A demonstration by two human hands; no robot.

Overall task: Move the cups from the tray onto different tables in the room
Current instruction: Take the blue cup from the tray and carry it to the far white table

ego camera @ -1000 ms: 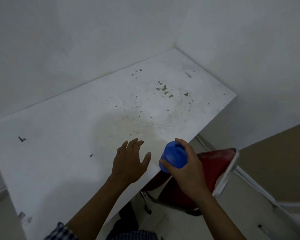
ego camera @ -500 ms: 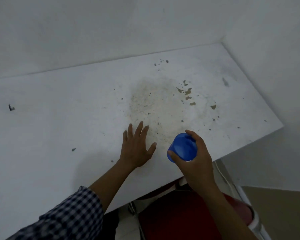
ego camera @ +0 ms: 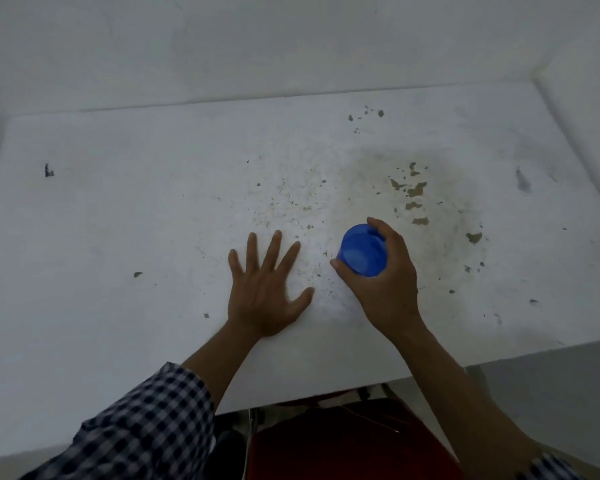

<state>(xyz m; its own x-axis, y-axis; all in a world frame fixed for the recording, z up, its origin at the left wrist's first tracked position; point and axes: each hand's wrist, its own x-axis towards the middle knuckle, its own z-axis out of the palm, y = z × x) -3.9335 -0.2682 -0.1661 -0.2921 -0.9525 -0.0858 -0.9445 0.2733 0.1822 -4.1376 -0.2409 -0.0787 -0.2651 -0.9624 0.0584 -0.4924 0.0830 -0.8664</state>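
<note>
A blue cup (ego camera: 362,250) is upside down, its flat base facing me, over the middle of a stained white table (ego camera: 153,209). My right hand (ego camera: 381,278) is wrapped around it from the right, thumb at the lower left and fingers over the top. Whether the rim touches the tabletop is hidden. My left hand (ego camera: 265,289) lies flat on the table just left of the cup, fingers spread, holding nothing. No tray is in view.
White walls close off the table at the back and right. Brown chipped patches (ego camera: 414,192) mark the surface beyond the cup. A red chair seat (ego camera: 347,441) sits under the table's near edge, between my arms.
Both hands have moved forward over the table. The cup went from the near edge to the middle of the top, and my left hand settled flat on the surface.
</note>
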